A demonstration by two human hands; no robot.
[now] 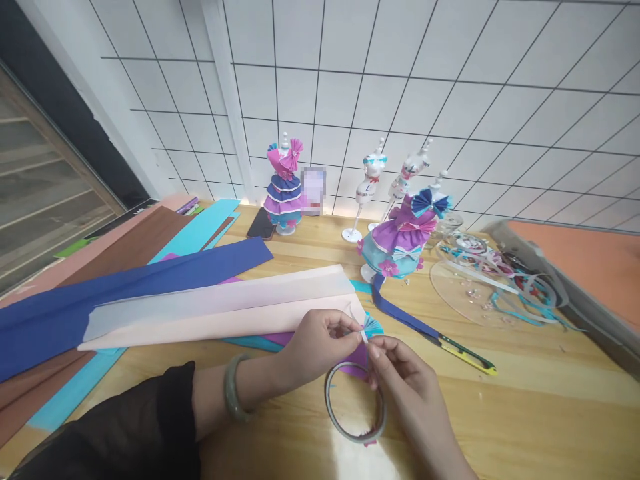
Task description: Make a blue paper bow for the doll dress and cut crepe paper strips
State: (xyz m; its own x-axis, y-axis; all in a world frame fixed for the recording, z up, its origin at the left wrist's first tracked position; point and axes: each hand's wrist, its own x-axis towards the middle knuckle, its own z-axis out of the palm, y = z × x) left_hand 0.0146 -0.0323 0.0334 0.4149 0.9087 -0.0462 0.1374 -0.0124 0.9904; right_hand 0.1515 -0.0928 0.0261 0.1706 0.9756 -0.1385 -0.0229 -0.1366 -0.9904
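My left hand (313,347) pinches a small pleated teal paper bow (371,325) just above the wooden table (525,413). My right hand (405,377) is closed on a thin white strip of tape (363,335) that runs up to the bow. A roll of double-sided tape (334,413) hangs loosely around my right hand's fingers, lying on the table. A grey-green bangle (233,397) sits on my left wrist. Folded pale pink crepe paper (225,310) lies just behind my left hand.
Long sheets of blue (100,293), teal and brown paper cover the left of the table. Several small mannequins in paper dresses (284,190) (400,240) stand at the back. A yellow-black utility knife (465,355) lies right of my hands, beside a clear plate with ribbon scraps (480,283).
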